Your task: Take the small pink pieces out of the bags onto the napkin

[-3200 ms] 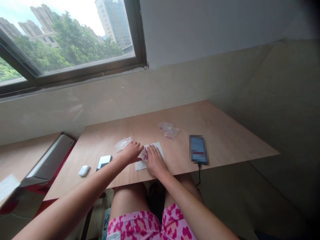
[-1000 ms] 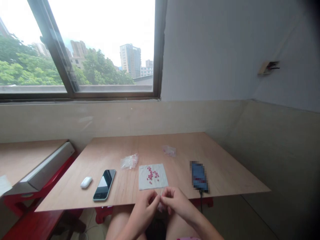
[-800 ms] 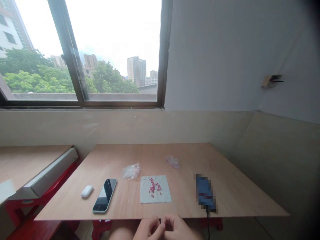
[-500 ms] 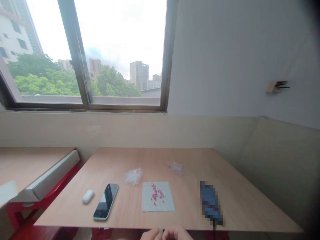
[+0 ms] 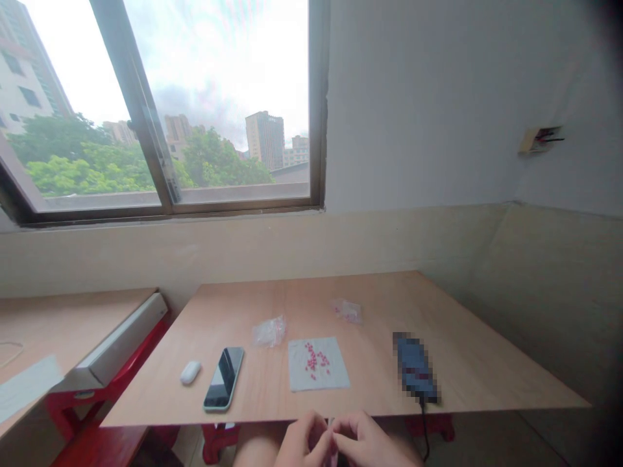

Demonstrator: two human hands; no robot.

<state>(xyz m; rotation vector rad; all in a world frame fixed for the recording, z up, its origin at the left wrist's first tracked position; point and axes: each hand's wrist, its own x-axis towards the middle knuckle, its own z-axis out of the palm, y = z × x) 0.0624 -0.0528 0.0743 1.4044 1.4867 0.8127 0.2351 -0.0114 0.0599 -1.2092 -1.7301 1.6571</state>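
Below the front edge of the plywood table (image 5: 438,324), my left hand (image 5: 306,441) and my right hand (image 5: 365,442) meet with fingertips pinched together. Between them shows a sliver of a small pinkish item (image 5: 333,449), mostly hidden by my fingers. Just beyond my hands, a pale grey square of cloth or paper (image 5: 331,376) lies on the table, bearing a loose cluster of small pink-red beads (image 5: 313,359). Two small clear plastic bags rest farther back, one crumpled (image 5: 269,331) and one with pink traces (image 5: 348,311).
A black smartphone (image 5: 224,379) and a white earbud case (image 5: 190,372) lie left on the table. A pixelated blue device (image 5: 415,367) lies right, its black cable (image 5: 424,428) hanging over the edge. A red-framed bench (image 5: 82,350) stands left; a window (image 5: 165,110) is behind.
My hands have moved from the bead square back past the table's front edge and now pinch together low in view. The view has tilted level, and the beads remain on the square.
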